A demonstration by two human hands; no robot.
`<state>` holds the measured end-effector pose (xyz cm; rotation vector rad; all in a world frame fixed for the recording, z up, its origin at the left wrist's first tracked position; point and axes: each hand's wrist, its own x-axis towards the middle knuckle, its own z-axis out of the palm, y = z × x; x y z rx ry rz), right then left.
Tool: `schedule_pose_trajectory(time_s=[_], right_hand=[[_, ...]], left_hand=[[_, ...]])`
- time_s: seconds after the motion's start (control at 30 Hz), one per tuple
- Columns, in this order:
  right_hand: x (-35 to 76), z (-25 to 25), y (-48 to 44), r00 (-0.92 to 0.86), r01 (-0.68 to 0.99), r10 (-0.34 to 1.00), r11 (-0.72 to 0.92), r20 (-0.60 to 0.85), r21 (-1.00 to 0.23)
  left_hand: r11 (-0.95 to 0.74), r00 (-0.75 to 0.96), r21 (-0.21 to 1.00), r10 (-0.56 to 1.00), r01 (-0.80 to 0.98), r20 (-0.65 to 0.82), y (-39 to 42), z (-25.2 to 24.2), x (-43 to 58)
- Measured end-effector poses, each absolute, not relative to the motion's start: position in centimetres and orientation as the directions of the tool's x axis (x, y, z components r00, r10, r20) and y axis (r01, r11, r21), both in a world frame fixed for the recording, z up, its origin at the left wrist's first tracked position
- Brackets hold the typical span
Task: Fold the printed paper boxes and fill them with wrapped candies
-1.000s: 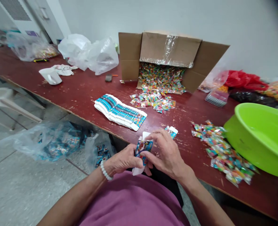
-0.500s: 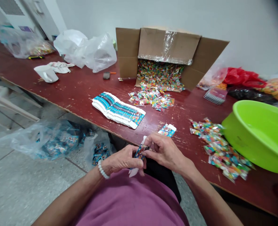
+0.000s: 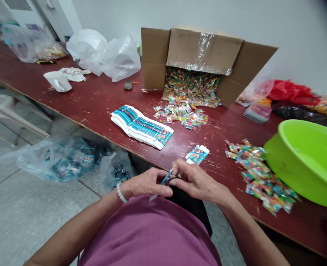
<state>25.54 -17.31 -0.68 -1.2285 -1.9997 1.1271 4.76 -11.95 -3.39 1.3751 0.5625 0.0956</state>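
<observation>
Blue carton [image 3: 166,177] is held edge-on, any writing unreadable.

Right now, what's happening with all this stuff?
The left hand and right hand hold a small blue card between them, seen nearly edge-on. Another card lies just beyond on the red table, near a fanned row of cards. Colourful packets spill from an open cardboard box; more lie beside a green basin.

With my left hand [image 3: 148,183] and right hand [image 3: 198,181] I grip a small blue carton [image 3: 166,177], nearer me than the cardboard box [image 3: 191,50]. Wrapped candies [image 3: 181,113] lie in front of that box; a green basin [image 3: 293,170] stands right of it.
</observation>
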Motion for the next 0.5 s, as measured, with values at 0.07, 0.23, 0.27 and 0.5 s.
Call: schedule_pose_trajectory(time_s=[0.07,0.23,0.27,0.5], right_hand=[[25.3,-1.1,-17.1,-0.477,0.353,0.878,0.165,-0.025,-0.921],[24.0,-2.4,-16.8,-0.049,0.38,0.99,0.138,0.129,-0.915],[23.7,-2.7,-16.7,0.038,0.393,0.987,0.128,0.155,-0.911],[23.0,-4.3,-16.2,0.101,0.191,0.995,-0.011,0.009,-0.982]], left_hand=[[0.295,0.846,0.92,0.391,0.259,-0.363,-12.5,-3.3,4.9],[0.385,0.703,0.917,0.623,0.104,-0.342,-13.4,-3.7,5.0],[0.403,0.677,0.912,0.652,0.073,-0.342,-13.4,-3.9,4.9],[0.27,0.614,0.961,0.75,0.059,-0.248,-13.0,-5.0,4.7]])
